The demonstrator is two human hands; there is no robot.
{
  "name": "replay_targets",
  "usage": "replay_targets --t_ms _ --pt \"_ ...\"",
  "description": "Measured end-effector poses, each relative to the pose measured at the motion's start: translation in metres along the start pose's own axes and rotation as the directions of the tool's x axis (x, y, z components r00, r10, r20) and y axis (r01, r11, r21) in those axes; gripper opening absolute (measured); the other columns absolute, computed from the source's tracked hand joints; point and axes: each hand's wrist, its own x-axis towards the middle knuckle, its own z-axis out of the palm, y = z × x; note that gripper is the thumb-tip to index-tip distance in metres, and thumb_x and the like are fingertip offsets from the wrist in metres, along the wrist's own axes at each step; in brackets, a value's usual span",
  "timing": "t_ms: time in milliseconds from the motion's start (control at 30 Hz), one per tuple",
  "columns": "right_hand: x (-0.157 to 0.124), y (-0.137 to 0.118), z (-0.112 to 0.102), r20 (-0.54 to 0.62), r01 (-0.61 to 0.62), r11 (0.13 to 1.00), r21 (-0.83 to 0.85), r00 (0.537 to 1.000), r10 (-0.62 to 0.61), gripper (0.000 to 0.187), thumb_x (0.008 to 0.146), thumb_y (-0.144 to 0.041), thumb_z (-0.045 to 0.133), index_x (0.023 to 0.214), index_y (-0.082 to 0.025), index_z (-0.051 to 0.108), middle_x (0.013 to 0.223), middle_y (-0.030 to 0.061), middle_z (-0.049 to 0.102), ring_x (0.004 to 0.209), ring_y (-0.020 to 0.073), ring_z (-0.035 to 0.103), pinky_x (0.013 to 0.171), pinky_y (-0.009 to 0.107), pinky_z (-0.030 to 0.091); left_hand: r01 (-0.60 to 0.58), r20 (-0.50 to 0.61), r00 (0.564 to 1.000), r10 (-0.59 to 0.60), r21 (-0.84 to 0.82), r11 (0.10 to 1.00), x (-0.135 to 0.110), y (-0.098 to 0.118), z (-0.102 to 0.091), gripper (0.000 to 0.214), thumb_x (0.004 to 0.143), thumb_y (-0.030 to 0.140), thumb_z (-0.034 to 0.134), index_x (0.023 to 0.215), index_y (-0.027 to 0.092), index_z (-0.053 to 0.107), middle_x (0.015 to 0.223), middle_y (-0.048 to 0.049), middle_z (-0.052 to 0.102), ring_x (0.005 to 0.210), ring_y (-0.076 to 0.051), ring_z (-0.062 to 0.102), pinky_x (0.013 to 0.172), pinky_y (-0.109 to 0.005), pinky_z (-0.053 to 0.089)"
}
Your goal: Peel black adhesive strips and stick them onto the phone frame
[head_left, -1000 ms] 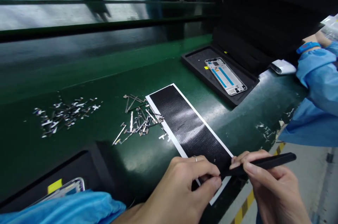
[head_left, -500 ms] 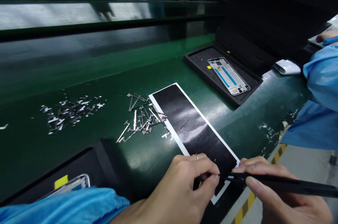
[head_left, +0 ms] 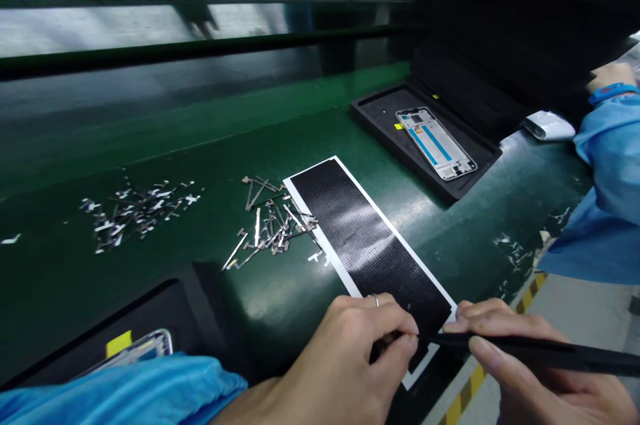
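Observation:
A long black sheet with a white border [head_left: 360, 231] lies slantwise on the green belt [head_left: 200, 145]. My left hand [head_left: 345, 365] rests on its near end, fingers pinched together at the sheet's corner; what they pinch is too small to make out. My right hand [head_left: 530, 378] grips black tweezers [head_left: 525, 349], whose tip meets the left fingertips at the sheet's near end. A ring shows on one left finger.
Two heaps of small metal parts [head_left: 270, 221] [head_left: 135, 211] lie on the belt left of the sheet. A black tray [head_left: 380, 121] with a phone frame [head_left: 435, 143] sits at the back right. Another tray [head_left: 130, 318] is near left. A co-worker's blue sleeve [head_left: 607, 178] is at the right.
The tweezers have swung down to lie nearly level, pointing left at my left fingertips. My right hand shifted right and lower. The left hand has barely moved.

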Motion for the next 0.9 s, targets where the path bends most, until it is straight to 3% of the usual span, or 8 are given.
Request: replay_targets --t_ms 67,167,267,433,600,900 --pt "0.002 0.002 -0.004 0.045 0.017 0.999 0.05 0.999 -0.019 0.009 0.075 -0.022 0.072 0.08 -0.029 0.073 0.072 0.0011 0.071 0.071 0.017 0.067 0.064 0.025 0.057 -0.008 0.001 1.0 0.008 -0.004 1.0 -0.002 -0.001 -0.001 0.025 0.087 0.009 0.047 0.074 0.016 0.067 0.064 0.0024 0.063 0.058 -0.008 0.059 0.056 -0.015 0.04" --pt "0.007 0.005 -0.006 0.022 -0.053 0.993 0.106 0.998 0.051 0.006 0.077 -0.025 0.071 0.079 -0.03 0.072 0.071 -0.0007 0.071 0.073 0.014 0.067 0.072 0.023 0.056 0.006 -0.008 1.0 -0.006 -0.056 0.998 -0.005 -0.003 -0.001 0.029 0.086 0.009 0.042 0.09 0.017 0.069 0.062 0.0025 0.065 0.057 -0.009 0.062 0.058 -0.015 0.044" --pt "0.011 0.01 -0.004 -0.028 -0.126 0.985 0.117 0.991 0.13 0.002 0.074 -0.026 0.074 0.074 -0.028 0.073 0.071 0.0009 0.07 0.074 0.0151 0.067 0.07 0.022 0.056 0.132 0.063 0.99 -0.122 -0.173 0.976 -0.006 -0.005 0.0 0.036 0.081 0.01 0.041 0.109 0.014 0.063 0.062 0.0028 0.066 0.054 -0.01 0.063 0.06 -0.017 0.049" --pt "0.012 0.014 0.0 -0.022 -0.139 0.984 0.114 0.99 0.142 0.002 0.075 -0.026 0.073 0.073 -0.027 0.073 0.07 0.0027 0.069 0.073 0.0156 0.066 0.067 0.024 0.055 0.348 0.224 0.932 -0.284 -0.341 0.873 -0.001 -0.008 0.003 0.031 0.075 0.013 0.039 0.096 0.012 0.062 0.064 0.0007 0.066 0.051 -0.011 0.063 0.056 -0.019 0.049" --pt "0.013 0.017 -0.001 -0.009 -0.135 0.983 0.123 0.991 0.137 0.002 0.074 -0.027 0.073 0.073 -0.026 0.072 0.068 0.0015 0.068 0.073 0.0141 0.066 0.069 0.022 0.055 0.482 0.301 0.871 -0.388 -0.372 0.793 0.004 -0.006 -0.002 0.03 0.072 0.015 0.043 0.094 0.011 0.063 0.062 0.0 0.064 0.053 -0.013 0.062 0.057 -0.021 0.047" --pt "0.014 0.017 -0.002 0.049 -0.081 0.995 0.06 0.996 0.078 0.003 0.078 -0.026 0.07 0.075 -0.026 0.071 0.069 -0.001 0.068 0.072 0.0123 0.066 0.067 0.02 0.054 0.469 0.292 0.878 -0.379 -0.369 0.802 0.003 -0.005 -0.003 0.037 0.071 0.019 0.04 0.097 0.01 0.064 0.065 -0.0001 0.062 0.052 -0.013 0.061 0.058 -0.023 0.046"
